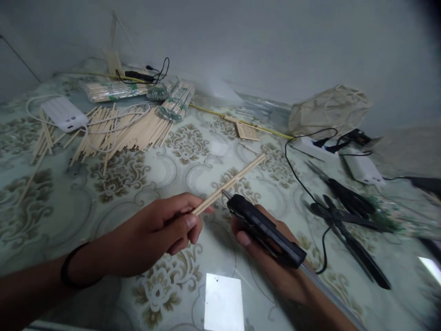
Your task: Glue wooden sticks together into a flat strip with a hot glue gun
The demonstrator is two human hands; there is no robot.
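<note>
Between the thumb and fingers of my left hand (161, 232) is the near end of a few thin wooden sticks (237, 178), laid side by side and slanting up to the right. My right hand (265, 248) is wrapped around a black hot glue gun (267, 230). The gun's metal nozzle is at the sticks, a little beyond my left fingertips. A clear glue stick (327, 287) runs out of the gun's back end along my right forearm.
Loose wooden sticks (138, 131), a white power bank (64, 113) and wrapped stick bundles (117, 90) lie back left. A small stick panel (247, 132) lies beyond my hands. At right are scissors (349, 195), pliers (347, 239), a power strip (315, 149) and a black cable (296, 172).
</note>
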